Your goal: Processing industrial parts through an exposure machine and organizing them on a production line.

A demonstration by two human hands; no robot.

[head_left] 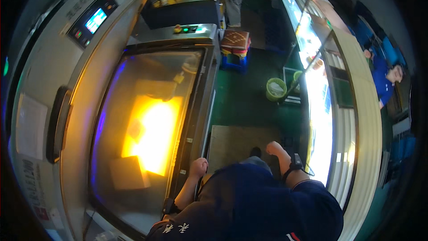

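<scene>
My left hand [199,168] is closed in a loose fist beside the dark frame [183,172] of a large machine window; whether it touches the frame I cannot tell. Behind the glass [107,143] glows a bright yellow light [156,134], and a tan square piece [129,172] lies near its lower end. My right hand [274,147] hangs apart from everything, its fingers curled, above the floor on my right. Nothing shows in either hand. Each wrist wears a dark band.
An open machine lid with a black handle [58,125] stands left, by a lit screen [95,20]. Ahead are a button panel [189,30], a blue stool [234,62] and a green bin [276,89]. A brightly lit bench [318,120] runs along the right. Two other people are farther off.
</scene>
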